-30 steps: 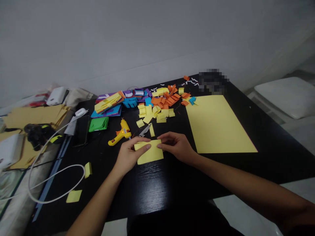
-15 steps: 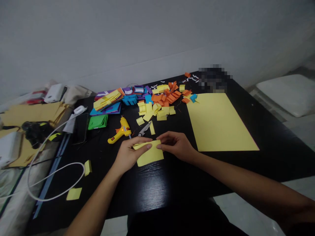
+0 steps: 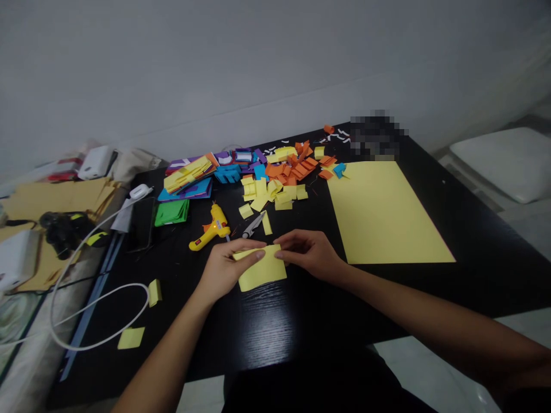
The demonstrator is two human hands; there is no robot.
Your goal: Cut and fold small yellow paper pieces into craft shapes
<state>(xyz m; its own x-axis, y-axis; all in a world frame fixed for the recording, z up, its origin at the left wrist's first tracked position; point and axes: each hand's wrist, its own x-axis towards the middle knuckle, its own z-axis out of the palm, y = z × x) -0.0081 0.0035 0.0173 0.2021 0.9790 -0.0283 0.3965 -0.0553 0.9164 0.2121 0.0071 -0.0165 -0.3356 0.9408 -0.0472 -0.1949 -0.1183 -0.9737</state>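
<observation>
Both hands hold one yellow paper piece [image 3: 263,273] over the black table. My left hand [image 3: 224,268] grips its left side, thumb on the front face and fingers behind the top edge. At the upper right corner, my right hand [image 3: 309,254] pinches the paper between thumb and fingertips. Just beyond the paper lie scissors [image 3: 253,225] and a narrow yellow strip [image 3: 267,223]. A yellow glue gun [image 3: 213,228] rests to the left of the scissors. Folded yellow pieces [image 3: 260,193] are heaped behind them.
A large yellow sheet [image 3: 390,215] lies at the right. Orange pieces [image 3: 293,169], green paper [image 3: 172,213], a phone [image 3: 142,225] and stacked coloured paper [image 3: 189,175] are farther back. A white cable [image 3: 100,348] loops at the left, near two small yellow pieces [image 3: 131,338].
</observation>
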